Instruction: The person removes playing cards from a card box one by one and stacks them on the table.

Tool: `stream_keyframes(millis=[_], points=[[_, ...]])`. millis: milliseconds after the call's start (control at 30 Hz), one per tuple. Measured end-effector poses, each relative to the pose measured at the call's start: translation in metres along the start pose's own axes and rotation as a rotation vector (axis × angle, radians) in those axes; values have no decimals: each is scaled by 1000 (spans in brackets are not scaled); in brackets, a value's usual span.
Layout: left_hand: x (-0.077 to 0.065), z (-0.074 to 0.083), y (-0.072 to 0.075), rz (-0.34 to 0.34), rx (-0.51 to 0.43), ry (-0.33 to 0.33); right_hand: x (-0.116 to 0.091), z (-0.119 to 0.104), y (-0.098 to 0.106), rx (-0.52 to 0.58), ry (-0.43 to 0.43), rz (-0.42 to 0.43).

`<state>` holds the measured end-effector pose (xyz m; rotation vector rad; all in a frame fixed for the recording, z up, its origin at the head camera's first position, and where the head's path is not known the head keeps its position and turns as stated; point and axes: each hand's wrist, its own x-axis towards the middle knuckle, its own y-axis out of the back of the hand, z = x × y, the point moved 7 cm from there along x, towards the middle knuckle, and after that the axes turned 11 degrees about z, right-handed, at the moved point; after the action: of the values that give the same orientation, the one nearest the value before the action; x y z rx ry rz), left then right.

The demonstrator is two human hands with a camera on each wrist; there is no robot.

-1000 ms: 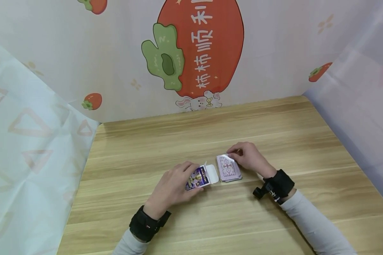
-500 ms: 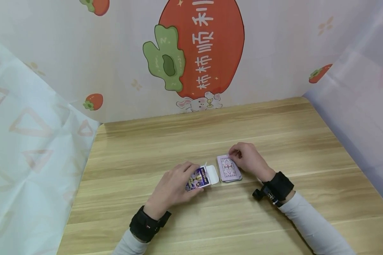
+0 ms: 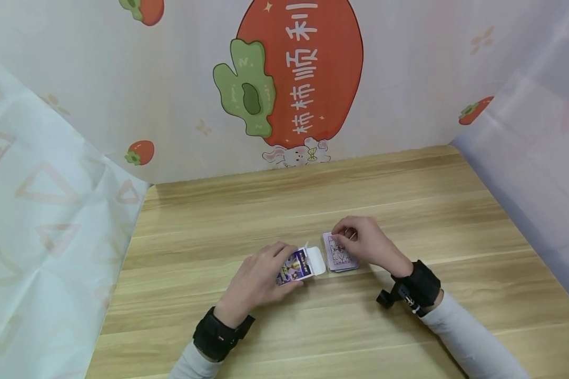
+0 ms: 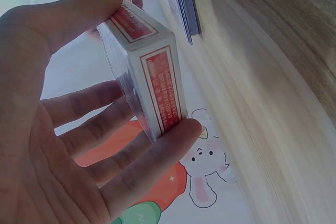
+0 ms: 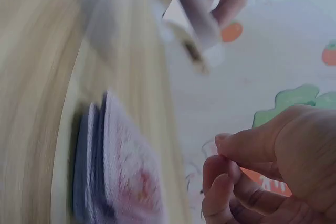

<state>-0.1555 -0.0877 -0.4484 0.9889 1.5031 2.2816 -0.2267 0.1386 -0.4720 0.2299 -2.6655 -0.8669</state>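
Observation:
In the head view my left hand (image 3: pixel 261 273) grips a purple-fronted playing-card box (image 3: pixel 295 266), thumb and fingers on its edges. Red-and-white sides of this card box (image 4: pixel 160 87) show in the left wrist view. Its white end flap (image 3: pixel 316 260) stands open towards a stack of playing cards (image 3: pixel 337 258), which lies with a patterned back up. My right hand (image 3: pixel 367 242) hovers over the far right part of that stack. In the right wrist view its thumb and curled fingers meet with nothing visible between them, apart from the somewhat uneven card stack (image 5: pixel 134 177).
A light wood-grain table (image 3: pixel 208 216) carries the cards. Behind it hangs a pale cloth (image 3: pixel 185 79) printed with a big red persimmon and a rabbit. Similar cloth covers the left and right sides. Black camera straps sit on both wrists.
My right hand has drawn back slightly from the cards' far edge, then moved left and over the stack. The top card looks straighter. My left hand and the box stay put.

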Motion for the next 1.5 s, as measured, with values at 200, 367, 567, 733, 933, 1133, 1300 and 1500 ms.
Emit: stream_keyframes(millis=[200,367,567,733,933,1133,1300,1500], points=[[0,1,0,13,1,-12,-7,-19,-3,73,17,-34],[1,1,-1,16,2,-18,-12,-31,-10,116,23,-81],[1,1,-1,21,-5,-24,-18,-39,-27,215,23,-181],[2,3,-1,30,-30,-32,-23,-40,-38,241,40,-220],[3,6,-1,55,-46,-55,-26,-39,-44,239,24,-229],[2,6,-1,59,-42,-50,-27,-38,-47,233,-13,-228],[1,5,-2,52,-36,-47,-29,-34,-48,246,-43,-234],[1,5,-1,43,-27,-49,-30,-30,-50,281,-109,-260]])
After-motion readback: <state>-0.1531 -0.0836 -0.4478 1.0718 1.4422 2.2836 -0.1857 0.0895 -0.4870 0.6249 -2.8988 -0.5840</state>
